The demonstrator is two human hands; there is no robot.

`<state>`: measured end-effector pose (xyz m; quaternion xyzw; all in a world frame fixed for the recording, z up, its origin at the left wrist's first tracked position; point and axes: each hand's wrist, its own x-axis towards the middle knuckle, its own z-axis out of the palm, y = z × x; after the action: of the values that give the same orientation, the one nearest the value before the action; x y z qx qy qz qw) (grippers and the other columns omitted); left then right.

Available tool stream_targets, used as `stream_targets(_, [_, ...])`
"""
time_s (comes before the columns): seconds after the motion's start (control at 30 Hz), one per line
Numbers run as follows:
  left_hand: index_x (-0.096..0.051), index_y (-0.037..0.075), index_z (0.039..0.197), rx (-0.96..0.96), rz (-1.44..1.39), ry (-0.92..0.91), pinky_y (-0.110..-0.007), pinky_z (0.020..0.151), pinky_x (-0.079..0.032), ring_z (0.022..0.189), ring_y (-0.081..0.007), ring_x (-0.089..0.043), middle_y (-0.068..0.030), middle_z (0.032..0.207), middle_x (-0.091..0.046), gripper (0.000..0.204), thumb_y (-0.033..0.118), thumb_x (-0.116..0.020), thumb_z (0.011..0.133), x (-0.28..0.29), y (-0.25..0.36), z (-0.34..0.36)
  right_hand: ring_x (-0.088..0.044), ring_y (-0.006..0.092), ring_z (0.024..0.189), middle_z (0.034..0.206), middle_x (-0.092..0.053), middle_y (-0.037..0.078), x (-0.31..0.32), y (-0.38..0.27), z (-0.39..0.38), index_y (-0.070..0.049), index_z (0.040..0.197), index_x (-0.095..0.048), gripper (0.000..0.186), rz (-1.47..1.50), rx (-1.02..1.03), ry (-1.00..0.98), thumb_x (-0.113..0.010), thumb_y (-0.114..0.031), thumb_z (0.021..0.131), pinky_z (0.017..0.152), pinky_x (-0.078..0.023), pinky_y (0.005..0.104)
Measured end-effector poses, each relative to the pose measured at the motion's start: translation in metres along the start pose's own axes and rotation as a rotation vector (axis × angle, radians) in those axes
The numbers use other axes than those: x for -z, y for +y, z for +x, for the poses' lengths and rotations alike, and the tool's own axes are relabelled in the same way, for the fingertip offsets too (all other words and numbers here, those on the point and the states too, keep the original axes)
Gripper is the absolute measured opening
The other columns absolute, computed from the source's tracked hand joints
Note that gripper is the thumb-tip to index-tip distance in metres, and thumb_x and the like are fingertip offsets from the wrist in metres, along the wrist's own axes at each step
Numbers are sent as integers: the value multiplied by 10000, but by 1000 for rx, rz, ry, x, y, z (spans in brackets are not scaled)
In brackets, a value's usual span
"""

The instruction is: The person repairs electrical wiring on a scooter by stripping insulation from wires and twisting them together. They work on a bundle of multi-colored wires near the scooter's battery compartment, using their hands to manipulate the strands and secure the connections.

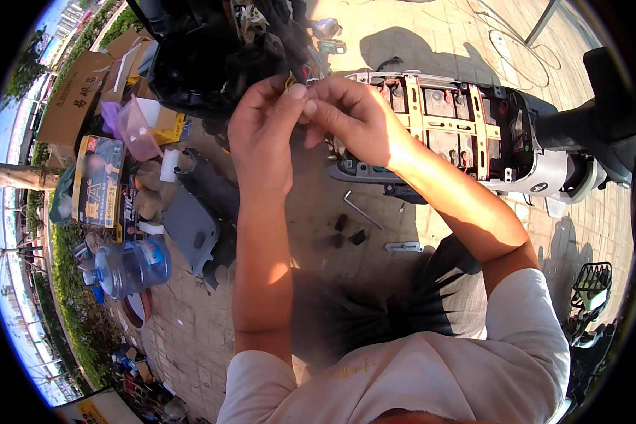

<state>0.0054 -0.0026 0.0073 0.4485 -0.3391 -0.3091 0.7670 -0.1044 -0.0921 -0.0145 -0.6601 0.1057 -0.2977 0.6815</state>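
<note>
My left hand [263, 131] and my right hand [350, 120] meet at the top centre, thumbs and fingertips pinched close together. A small yellow wire [290, 80] pokes out at my left fingertips. Whatever my right fingertips hold is hidden. Just behind them is a dark vehicle body [191, 71] with hanging cables. To the right lies an opened silver scooter chassis [544, 184], with battery packs [431, 102] under orange crossbars [413, 120].
Cardboard boxes [71, 99], a pink container [138, 127] and a water jug [134, 265] sit at left. A grey panel [189, 226], hex key [364, 210] and small metal bracket [403, 246] lie on paving. A parked two-wheeler [590, 290] stands at far right.
</note>
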Motion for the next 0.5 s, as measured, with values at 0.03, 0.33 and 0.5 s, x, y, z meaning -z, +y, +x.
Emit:
stream_targets(0.03, [-611, -26, 1005, -36, 66, 15, -200, 655, -444, 711, -67, -544, -29, 867, -622, 184, 90, -664, 872, -5, 4, 1, -610, 110, 635, 830, -639, 65, -2, 1, 1, 31, 942, -586, 186, 96, -14, 8, -586, -154, 927, 624, -495, 239])
stream_targets(0.33, [-650, -15, 1037, -169, 304, 114, -178, 627, -418, 724, -49, -540, -18, 867, -657, 236, 166, -683, 889, -15, -3, 12, -583, 89, 604, 735, -607, 37, -3, 13, 2, -10, 866, -558, 157, 143, -15, 74, -563, -155, 927, 554, -441, 231])
stream_targets(0.5, [-628, -2, 952, -96, 99, 113, -218, 605, -406, 656, -94, -504, -27, 803, -614, 166, 160, -637, 916, -11, -3, 17, -479, 57, 580, 666, -518, -7, -8, 17, 1, -23, 863, -544, 142, 228, 10, 121, -544, -146, 935, 530, -396, 228])
